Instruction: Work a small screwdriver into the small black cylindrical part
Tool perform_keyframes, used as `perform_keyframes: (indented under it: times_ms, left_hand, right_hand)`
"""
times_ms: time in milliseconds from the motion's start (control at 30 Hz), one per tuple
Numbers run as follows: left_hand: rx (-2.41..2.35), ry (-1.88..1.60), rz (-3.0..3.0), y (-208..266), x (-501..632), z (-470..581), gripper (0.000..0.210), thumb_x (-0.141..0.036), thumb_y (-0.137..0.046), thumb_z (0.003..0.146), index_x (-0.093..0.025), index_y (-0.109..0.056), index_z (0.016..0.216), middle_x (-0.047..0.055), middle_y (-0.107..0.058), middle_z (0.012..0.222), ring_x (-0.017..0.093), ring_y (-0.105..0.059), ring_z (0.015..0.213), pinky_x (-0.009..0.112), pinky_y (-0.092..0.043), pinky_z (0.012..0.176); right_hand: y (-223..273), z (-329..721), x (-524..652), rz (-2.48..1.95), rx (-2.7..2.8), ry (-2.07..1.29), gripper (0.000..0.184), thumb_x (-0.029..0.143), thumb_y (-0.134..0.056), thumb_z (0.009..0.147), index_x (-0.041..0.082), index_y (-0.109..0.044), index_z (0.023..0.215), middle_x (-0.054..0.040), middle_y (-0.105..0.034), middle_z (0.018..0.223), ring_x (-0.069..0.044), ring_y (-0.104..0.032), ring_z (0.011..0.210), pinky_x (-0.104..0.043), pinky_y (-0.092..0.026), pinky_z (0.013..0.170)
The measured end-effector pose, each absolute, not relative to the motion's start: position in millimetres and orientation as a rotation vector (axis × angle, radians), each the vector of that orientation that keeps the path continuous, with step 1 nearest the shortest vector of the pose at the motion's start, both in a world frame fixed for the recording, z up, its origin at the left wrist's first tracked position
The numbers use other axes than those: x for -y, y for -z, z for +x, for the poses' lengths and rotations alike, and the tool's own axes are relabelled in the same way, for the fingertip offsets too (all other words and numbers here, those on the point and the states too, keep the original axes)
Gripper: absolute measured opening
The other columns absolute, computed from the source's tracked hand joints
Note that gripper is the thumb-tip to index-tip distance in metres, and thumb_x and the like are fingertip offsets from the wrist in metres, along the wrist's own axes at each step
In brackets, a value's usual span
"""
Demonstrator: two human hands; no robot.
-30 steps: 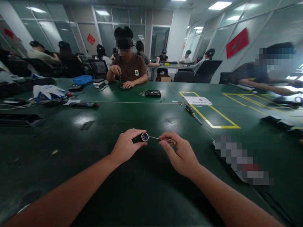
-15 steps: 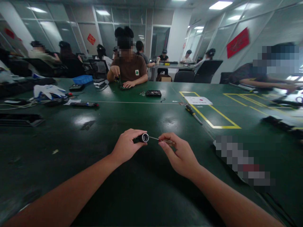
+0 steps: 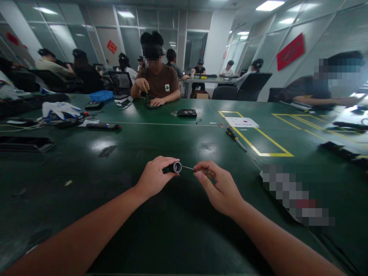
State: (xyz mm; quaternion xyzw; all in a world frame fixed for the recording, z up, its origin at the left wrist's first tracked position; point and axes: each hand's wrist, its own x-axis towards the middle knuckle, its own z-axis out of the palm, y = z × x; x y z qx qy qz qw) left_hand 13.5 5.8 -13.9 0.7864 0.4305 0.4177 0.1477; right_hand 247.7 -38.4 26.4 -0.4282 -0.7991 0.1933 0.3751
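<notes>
My left hand (image 3: 155,175) is closed around a small black cylinder (image 3: 176,167) with a silver rim; its round end faces me and the rest is hidden by my fingers. My right hand (image 3: 216,183) pinches a small screwdriver (image 3: 207,173) with a clear amber handle and a red collar. Its thin metal shaft points left, and the tip is at the cylinder's rim; whether it goes inside I cannot tell. Both hands are held above the green table (image 3: 161,234).
Ahead to the right lies a yellow-and-black screwdriver (image 3: 235,138) near a white sheet (image 3: 242,122). A blurred-out long object (image 3: 293,197) lies at right. White gloves (image 3: 61,110) and a blue basket (image 3: 101,96) are at left. A co-worker (image 3: 162,82) sits opposite beside a black device (image 3: 187,113).
Hardly anything differs. The whole view has shifted by a few pixels; my hands keep the same grip on the cylinder and the screwdriver.
</notes>
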Motion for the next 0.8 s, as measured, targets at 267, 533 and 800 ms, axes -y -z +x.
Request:
perform_keyframes:
  times_ms: [267, 533, 800]
  left_hand:
    - [-1.297, -1.22, 2.281, 13.6, -6.0, 12.9, 0.042, -0.016, -0.086, 0.073, -0.025, -0.075, 0.113, 0.003, -0.078, 0.107, 0.023, -0.07, 0.097, 0.042, -0.057, 0.089]
    - [-1.213, -1.286, 2.281, 15.4, -6.0, 13.9, 0.04, -0.013, -0.085, 0.073, -0.024, -0.075, 0.111, 0.003, -0.078, 0.106, 0.022, -0.07, 0.098, 0.04, -0.057, 0.089]
    - [-1.268, -1.254, 2.28, 14.6, -6.0, 13.1, 0.039, -0.015, -0.084, 0.076, -0.025, -0.074, 0.112, 0.002, -0.077, 0.108, 0.022, -0.068, 0.101, 0.041, -0.055, 0.091]
  right_hand:
    - [-26.3, 250.5, 39.9, -1.048, 1.977, -0.489, 0.011, 0.028, -0.055, 0.101, 0.023, -0.063, 0.105, -0.0016, -0.072, 0.089, -0.017, -0.069, 0.079, -0.029, -0.05, 0.072]
    - [-28.5, 247.6, 39.9, -1.056, 2.064, -0.516, 0.011, 0.028, -0.053, 0.101, 0.022, -0.062, 0.104, -0.0018, -0.07, 0.087, -0.016, -0.067, 0.075, -0.029, -0.05, 0.07]
    - [-28.2, 248.6, 41.1, -1.028, 2.068, -0.475, 0.012, 0.028, -0.053, 0.101, 0.022, -0.063, 0.105, -0.0021, -0.07, 0.089, -0.016, -0.067, 0.077, -0.029, -0.049, 0.07]
